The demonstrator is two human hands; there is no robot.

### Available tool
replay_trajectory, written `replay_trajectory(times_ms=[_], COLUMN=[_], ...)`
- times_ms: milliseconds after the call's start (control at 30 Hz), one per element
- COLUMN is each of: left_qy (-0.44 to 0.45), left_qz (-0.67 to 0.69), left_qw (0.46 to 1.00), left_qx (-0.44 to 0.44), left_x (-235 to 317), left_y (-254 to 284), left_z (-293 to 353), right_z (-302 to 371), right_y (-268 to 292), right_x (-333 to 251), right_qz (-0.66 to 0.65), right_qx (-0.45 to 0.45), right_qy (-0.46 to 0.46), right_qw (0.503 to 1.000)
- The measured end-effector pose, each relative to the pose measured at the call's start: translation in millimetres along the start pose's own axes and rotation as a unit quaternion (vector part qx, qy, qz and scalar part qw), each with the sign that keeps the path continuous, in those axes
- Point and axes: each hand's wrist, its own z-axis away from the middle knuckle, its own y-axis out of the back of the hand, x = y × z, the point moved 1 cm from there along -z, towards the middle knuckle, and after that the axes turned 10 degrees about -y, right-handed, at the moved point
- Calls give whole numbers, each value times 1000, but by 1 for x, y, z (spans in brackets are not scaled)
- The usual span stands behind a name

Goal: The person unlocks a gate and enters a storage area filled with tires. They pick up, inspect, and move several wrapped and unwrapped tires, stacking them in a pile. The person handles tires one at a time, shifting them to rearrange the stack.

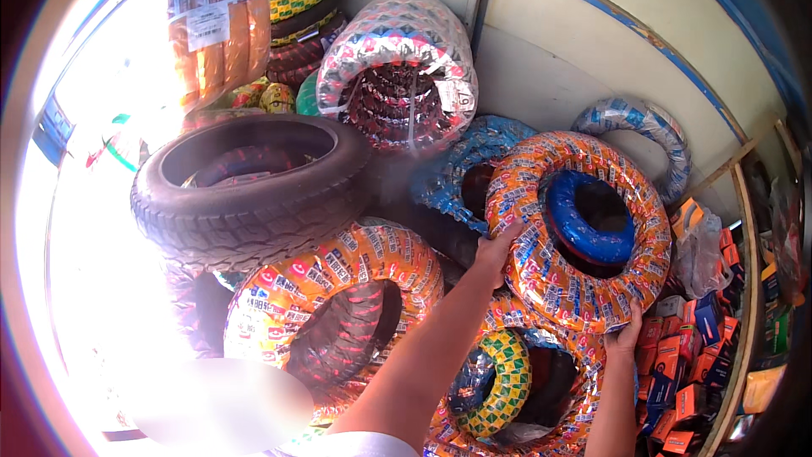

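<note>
An orange tyre wrapped in printed film [534,269] is tilted towards me, on top of other wrapped tyres. My left hand [499,252] grips its left edge, and my right hand [626,332] is closed on its lower right edge. Inside its ring sits a smaller blue-wrapped tyre [568,218]. Another orange-wrapped tyre [584,355] lies directly beneath, with a small green-and-yellow wrapped tyre [512,381] in its opening. Left of my left forearm leans one more orange-wrapped tyre [271,288].
A bare black tyre [254,211] lies across the pile at left. Bundled wrapped tyres [397,25] and an orange bundle [220,51] are stacked behind. A grey-blue wrapped tyre [672,144] leans on the wall panel [584,59]. Small boxes [668,364] are heaped at right.
</note>
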Motion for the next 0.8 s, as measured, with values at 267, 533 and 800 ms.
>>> replay_trajectory(times_ms=[267, 533, 800], left_qy=[-128, -331, -460], left_qz=[-92, -97, -76], left_qw=[951, 897, 860], left_qx=[-267, -275, -205], left_x=[75, 190, 372], left_y=[-31, -25, 110], left_z=[90, 174, 250], right_z=[-2, 30, 99], right_y=[32, -81, -314], right_x=[-5, -14, 16], right_qz=[-83, -61, -116], right_qx=[-140, -290, -504], right_qy=[-44, 48, -64], right_qw=[986, 954, 854])
